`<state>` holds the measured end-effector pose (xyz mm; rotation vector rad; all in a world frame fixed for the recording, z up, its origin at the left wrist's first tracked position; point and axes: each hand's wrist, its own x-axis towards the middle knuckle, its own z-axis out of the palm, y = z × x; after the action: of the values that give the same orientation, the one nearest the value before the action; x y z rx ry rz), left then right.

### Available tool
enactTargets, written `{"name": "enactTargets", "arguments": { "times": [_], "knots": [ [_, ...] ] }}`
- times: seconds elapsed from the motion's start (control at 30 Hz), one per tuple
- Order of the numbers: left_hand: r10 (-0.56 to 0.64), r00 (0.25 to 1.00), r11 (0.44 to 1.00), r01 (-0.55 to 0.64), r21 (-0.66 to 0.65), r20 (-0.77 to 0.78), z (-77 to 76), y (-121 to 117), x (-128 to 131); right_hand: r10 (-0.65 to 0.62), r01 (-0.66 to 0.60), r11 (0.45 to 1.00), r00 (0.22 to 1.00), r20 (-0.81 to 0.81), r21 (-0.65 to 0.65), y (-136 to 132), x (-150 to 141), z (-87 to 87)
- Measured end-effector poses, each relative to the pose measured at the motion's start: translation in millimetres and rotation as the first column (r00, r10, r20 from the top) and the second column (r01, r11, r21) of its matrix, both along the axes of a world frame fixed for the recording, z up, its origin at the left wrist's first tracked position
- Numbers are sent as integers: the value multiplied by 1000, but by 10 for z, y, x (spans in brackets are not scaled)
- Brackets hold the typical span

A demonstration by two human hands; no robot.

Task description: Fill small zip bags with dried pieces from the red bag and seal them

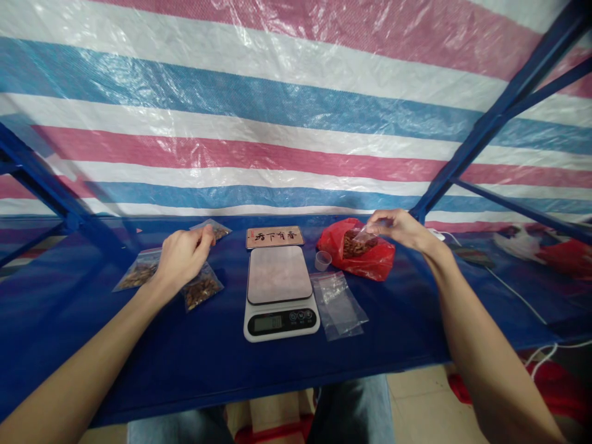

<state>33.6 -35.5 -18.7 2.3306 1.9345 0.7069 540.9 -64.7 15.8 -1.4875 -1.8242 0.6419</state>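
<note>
My left hand (184, 258) is closed with curled fingers among several clear zip bags of brown bits. One filled bag (221, 230) lies just behind its fingertips, another bag (139, 271) to its left and a third bag (202, 290) in front. Whatever may be under its fingers is hidden. Over an open red plastic bag (370, 265), my right hand (392, 226) pinches a small clear plastic scoop-like piece (364, 237), its shape hard to make out. Brown dried pieces (354, 246) fill the red bag's mouth.
A white digital scale (280, 277) stands mid-table, its display lit. Behind it is a wooden plaque (274, 237) with dark characters. A small clear cup (322, 260) and flat zip bags (340, 305) lie to its right. Blue frame bars (467, 142) rise at both sides.
</note>
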Motion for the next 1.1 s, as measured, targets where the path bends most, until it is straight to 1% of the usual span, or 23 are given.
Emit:
{"name": "enactTargets", "arguments": {
  "times": [0.17, 0.27, 0.43, 0.6, 0.67, 0.77, 0.9, 1.0, 1.07, 1.1],
  "knots": [
    [7, 1000, 1000, -7, 0, -19, -21, 15, 9, 16, -33, 992, 991, 136, 121, 31, -2, -6],
    [6, 1000, 1000, -6, 0, -14, -12, 7, 20, 0, -28, 982, 989, 145, 189, 20, -52, 29],
    [15, 1000, 1000, -15, 4, -11, 12, 4, 26, -13, -15, 979, 991, 134, 202, -36, -122, 84],
    [11, 1000, 1000, -11, 10, -5, 8, 10, 6, -19, -32, 963, 983, 183, 268, -36, -112, 87],
    [13, 1000, 1000, -13, 13, 2, 6, 12, -4, -49, -1, 961, 984, 173, 275, -34, -96, 88],
    [15, 1000, 1000, -15, 15, 11, 4, 15, -19, -133, 96, 953, 985, 113, 287, -81, -64, 95],
    [20, 1000, 999, -20, 31, 4, 3, 19, -39, -248, 240, 912, 969, -17, 332, -303, -116, 123],
    [35, 999, 999, -34, 39, -11, -2, 29, -50, -279, 311, 885, 950, -139, 346, -561, -317, 117],
    [44, 999, 998, -43, 43, -11, -11, 41, -55, -307, 346, 844, 938, -159, 411, -756, -508, 56],
    [46, 999, 998, -46, 44, -8, -16, 46, -57, -336, 359, 805, 932, -137, 473, -858, -606, 1]
  ]
}}
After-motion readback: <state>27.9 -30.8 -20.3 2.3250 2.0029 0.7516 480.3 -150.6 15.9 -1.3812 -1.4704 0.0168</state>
